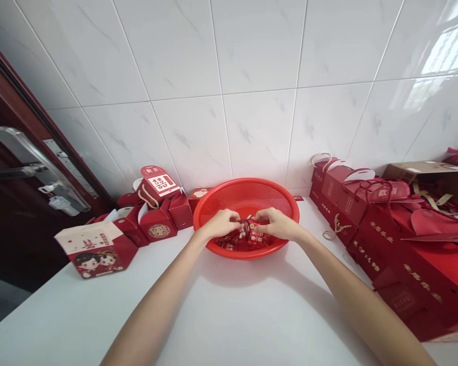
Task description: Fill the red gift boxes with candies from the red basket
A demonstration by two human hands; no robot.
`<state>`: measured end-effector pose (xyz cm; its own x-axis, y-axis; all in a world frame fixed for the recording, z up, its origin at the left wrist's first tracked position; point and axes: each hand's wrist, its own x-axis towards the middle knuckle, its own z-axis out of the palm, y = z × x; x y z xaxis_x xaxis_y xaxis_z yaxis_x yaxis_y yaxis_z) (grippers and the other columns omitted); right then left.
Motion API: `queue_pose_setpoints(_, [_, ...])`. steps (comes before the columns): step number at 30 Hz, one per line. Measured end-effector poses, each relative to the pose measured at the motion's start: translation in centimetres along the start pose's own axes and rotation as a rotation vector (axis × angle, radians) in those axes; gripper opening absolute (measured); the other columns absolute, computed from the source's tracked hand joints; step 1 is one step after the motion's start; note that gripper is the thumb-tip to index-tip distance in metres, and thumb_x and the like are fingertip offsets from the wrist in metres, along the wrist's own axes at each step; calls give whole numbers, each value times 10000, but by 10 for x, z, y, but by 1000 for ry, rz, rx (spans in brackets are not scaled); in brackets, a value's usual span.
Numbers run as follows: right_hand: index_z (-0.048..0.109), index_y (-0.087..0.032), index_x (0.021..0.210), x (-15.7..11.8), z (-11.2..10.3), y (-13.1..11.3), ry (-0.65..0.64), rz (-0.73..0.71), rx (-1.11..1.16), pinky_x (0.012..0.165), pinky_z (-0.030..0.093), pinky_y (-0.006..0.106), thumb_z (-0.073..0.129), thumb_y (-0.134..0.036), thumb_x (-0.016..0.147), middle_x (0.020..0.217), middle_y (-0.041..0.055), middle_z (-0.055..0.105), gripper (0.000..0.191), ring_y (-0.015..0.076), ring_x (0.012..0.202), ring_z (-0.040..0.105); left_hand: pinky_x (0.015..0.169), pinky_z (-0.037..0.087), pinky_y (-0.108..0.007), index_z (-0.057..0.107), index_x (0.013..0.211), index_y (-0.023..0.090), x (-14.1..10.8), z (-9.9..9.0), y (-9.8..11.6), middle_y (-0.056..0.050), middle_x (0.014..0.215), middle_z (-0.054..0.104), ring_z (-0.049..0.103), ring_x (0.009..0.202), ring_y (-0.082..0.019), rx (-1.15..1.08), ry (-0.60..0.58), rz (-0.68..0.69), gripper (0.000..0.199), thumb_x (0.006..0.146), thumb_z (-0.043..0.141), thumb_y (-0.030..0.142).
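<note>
A round red plastic basket (246, 184) stands on the white table (229, 315) near the tiled wall, with small red packets (229, 244) lying inside. Over its front half, my left hand (224, 223) has its fingers closed on the left end of a red printed packet (257, 235). From the right, my right hand (275, 224) pinches the same packet near its upper right side. The packet is held between both hands above the others, and dark red wrapping shows at its left end.
Small red gift boxes (158, 223) and a cream-topped box (95, 249) stand at the left, beside a dark door (15, 203) with a metal handle. Large red boxes (397, 264) line the right side, with an open cardboard box (423, 170) behind.
</note>
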<state>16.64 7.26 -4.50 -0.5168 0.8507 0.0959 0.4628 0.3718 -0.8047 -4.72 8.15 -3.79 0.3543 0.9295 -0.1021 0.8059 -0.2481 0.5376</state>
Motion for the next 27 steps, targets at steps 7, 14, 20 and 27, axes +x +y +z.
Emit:
queue_pose_setpoints(7, [560,-184,730,3,-1,4,-55,29,70,590,391,259,665,-284,719,681,-21,596,144,135,637,515,639,488,-281,622,751,175,-16,1,1,-42,752,730,661,684,-184,-647,220,114,319,741,727,477])
queue_pose_setpoints(14, [578,-185,800,1,-4,4,-211,46,185,621,451,270,746,-307,680,716,-15,649,240,154,666,597,753,526,-293,655,796,177,-11,0,-3,-7,789,727,674,753,-175,-820,367,197,366,691,797,498])
queue_pose_setpoints(20, [645,-175,872,-1,-7,-2,-207,5,321,759,512,293,795,-359,715,844,22,716,285,180,817,661,800,539,-318,687,848,175,-10,2,-4,-30,861,739,686,831,-202,-794,392,249,405,678,797,526])
queue_pose_setpoints(27, [658,-175,878,-2,-6,-4,-43,-6,280,716,478,292,730,-474,812,798,15,697,314,172,770,633,832,543,-324,722,926,156,-10,4,-5,-69,958,763,698,898,-217,-672,361,274,374,752,747,486])
